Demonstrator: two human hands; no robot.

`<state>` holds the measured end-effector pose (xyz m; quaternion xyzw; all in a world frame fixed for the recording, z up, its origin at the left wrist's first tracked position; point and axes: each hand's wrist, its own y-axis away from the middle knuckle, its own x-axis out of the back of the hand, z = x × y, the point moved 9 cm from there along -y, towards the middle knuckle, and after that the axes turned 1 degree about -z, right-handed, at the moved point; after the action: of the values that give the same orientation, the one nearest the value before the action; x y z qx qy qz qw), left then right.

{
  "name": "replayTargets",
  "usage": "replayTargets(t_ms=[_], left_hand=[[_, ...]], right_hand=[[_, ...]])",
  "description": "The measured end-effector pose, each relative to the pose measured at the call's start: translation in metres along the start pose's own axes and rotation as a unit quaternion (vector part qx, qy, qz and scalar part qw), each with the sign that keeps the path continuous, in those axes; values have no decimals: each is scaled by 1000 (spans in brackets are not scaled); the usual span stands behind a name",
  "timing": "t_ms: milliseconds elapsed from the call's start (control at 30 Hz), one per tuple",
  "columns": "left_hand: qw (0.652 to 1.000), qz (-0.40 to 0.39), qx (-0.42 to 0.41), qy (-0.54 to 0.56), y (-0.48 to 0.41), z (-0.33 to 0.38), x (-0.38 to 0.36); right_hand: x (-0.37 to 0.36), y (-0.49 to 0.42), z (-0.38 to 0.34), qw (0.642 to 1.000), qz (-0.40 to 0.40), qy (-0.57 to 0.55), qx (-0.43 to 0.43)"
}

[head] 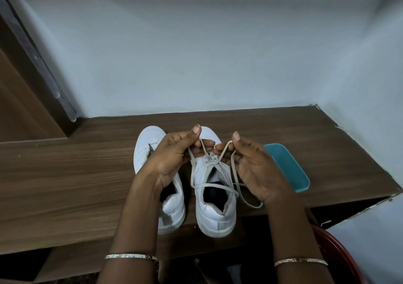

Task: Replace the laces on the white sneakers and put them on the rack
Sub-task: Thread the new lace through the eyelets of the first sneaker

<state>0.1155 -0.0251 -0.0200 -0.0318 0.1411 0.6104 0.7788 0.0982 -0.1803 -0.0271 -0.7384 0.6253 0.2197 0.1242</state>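
Behind left hand (172, 161), left sneaker (150, 141), perhaps unlaced

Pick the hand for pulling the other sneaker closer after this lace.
Left, likely: left hand sits over the other sneaker; right hand is beyond the laced sneaker, by the teal tray. Both pinch the lace now.
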Motion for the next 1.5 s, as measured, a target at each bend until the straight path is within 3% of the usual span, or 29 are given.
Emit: replayTargets(t_ms=[167,400,600,900,1133,1500], left_hand=[[996,3,30,81,-5,-15,-2],[995,-64,44,68,-5,-22,-14],[995,-80,43,50,-7,-26,-14],[999,-40,13,29,-6,-18,-12],[999,-47,16,20,-5,-18,-15],[996,-45,59,59,-5,-24,-13]], right_hand=[[-2,-5,15,996,45,-80,-5],[-11,-7,18,993,53,-102,10],[-8,-8,22,994,79,-57,41],[-9,-9,23,997,60,-37,35],[0,-8,26,991,124,-45,20],[-2,-7,21,997,74,4,36]])
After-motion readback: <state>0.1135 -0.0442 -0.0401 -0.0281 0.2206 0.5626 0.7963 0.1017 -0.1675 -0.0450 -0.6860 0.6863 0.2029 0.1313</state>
